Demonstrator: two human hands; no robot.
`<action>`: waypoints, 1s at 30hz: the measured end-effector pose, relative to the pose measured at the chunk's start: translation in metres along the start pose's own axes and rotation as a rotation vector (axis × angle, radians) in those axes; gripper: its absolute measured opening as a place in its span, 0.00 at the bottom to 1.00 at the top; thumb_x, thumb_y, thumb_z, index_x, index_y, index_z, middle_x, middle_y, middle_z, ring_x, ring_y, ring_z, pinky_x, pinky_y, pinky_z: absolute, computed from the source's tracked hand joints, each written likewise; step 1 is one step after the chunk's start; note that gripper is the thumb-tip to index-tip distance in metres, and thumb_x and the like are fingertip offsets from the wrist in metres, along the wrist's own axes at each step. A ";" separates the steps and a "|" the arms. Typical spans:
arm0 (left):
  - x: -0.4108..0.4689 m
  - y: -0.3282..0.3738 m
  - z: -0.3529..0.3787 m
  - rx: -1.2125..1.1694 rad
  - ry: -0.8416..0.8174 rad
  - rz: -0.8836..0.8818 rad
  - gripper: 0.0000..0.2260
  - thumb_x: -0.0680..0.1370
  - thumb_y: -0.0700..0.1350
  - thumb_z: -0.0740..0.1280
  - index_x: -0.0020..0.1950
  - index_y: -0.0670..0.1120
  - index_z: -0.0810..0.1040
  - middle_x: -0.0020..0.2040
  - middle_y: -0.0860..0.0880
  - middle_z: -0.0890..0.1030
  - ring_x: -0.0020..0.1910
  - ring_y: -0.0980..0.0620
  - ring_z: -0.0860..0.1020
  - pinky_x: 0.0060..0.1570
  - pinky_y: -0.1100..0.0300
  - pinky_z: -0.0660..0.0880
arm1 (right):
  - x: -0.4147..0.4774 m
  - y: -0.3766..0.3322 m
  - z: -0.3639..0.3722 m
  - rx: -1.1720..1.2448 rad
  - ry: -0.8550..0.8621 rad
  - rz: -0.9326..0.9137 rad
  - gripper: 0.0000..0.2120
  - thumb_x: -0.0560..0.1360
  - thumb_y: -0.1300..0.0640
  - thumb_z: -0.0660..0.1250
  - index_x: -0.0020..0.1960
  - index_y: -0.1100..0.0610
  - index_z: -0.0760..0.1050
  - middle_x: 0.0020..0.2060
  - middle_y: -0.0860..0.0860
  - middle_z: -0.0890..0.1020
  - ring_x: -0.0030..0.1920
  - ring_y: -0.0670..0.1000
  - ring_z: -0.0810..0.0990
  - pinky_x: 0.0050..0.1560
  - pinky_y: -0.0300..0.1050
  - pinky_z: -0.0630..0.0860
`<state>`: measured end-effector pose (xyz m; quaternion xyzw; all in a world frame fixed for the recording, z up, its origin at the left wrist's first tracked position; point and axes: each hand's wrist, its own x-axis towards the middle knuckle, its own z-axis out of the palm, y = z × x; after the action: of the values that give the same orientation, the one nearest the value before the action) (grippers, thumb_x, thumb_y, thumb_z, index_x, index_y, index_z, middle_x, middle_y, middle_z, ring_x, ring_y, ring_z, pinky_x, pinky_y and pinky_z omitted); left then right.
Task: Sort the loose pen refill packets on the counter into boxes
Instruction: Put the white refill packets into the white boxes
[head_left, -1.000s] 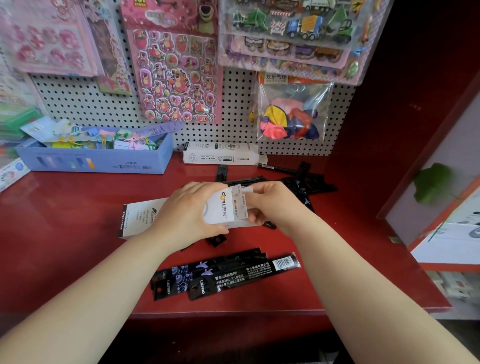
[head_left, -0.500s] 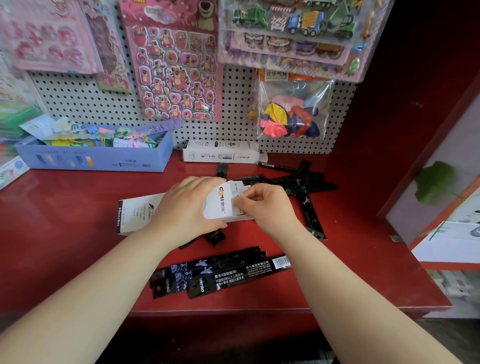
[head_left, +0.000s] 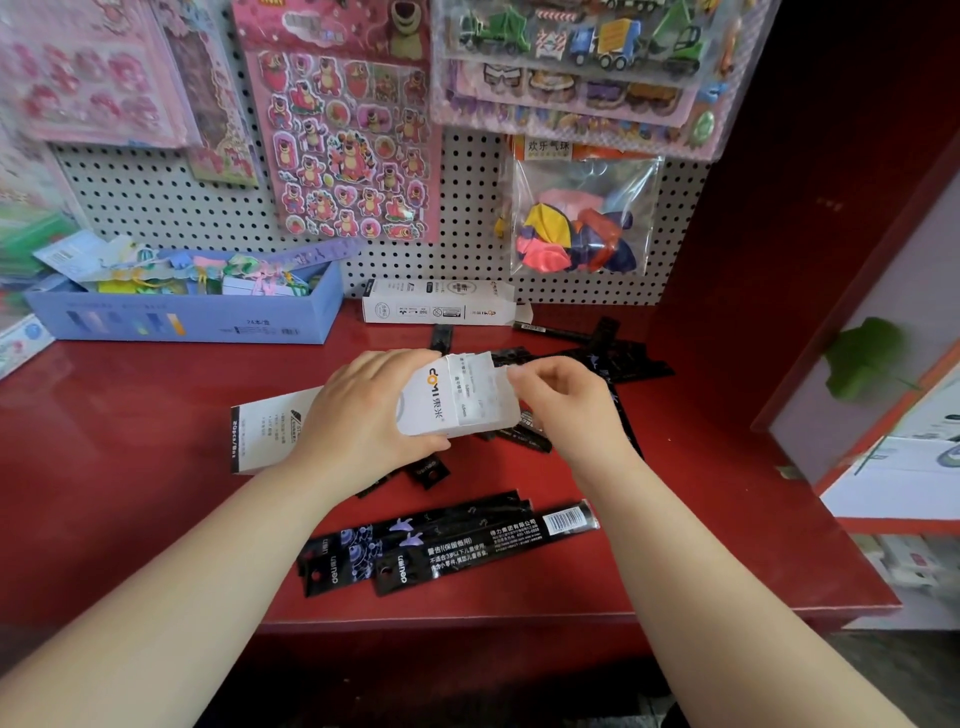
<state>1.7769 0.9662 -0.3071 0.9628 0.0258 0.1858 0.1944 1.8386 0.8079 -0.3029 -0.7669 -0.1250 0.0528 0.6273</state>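
Soft even daylight, glare on the red counter (head_left: 130, 415); edges warped, left sticker packs (head_left: 93, 73) blurred, possibly motion.

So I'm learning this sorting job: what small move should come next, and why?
Probably fold the end flap fully open. The left hand holds the white box, the right hand pinches its flap, and black refill packets lie loose on the counter, still unboxed.
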 end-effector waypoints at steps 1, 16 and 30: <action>0.000 0.000 0.000 0.001 -0.008 0.000 0.34 0.64 0.50 0.75 0.67 0.51 0.67 0.65 0.53 0.72 0.65 0.51 0.66 0.60 0.63 0.58 | -0.001 0.002 -0.002 0.016 -0.010 0.025 0.08 0.74 0.58 0.65 0.36 0.52 0.73 0.34 0.46 0.76 0.29 0.39 0.71 0.27 0.26 0.67; -0.001 0.002 -0.003 -0.012 -0.066 0.011 0.34 0.65 0.50 0.75 0.68 0.51 0.65 0.66 0.53 0.71 0.66 0.53 0.65 0.60 0.64 0.57 | -0.003 -0.005 -0.003 -0.036 -0.231 0.033 0.09 0.73 0.60 0.67 0.34 0.57 0.73 0.17 0.40 0.74 0.17 0.39 0.67 0.21 0.27 0.63; 0.001 0.002 -0.001 0.009 -0.041 0.017 0.33 0.63 0.48 0.76 0.67 0.49 0.68 0.64 0.51 0.74 0.65 0.49 0.67 0.60 0.59 0.61 | 0.003 -0.003 0.009 -0.081 -0.244 0.006 0.13 0.73 0.62 0.66 0.31 0.52 0.74 0.27 0.43 0.76 0.23 0.37 0.72 0.25 0.25 0.65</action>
<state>1.7775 0.9648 -0.3057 0.9674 0.0146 0.1674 0.1893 1.8394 0.8180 -0.3020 -0.7797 -0.2001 0.1428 0.5758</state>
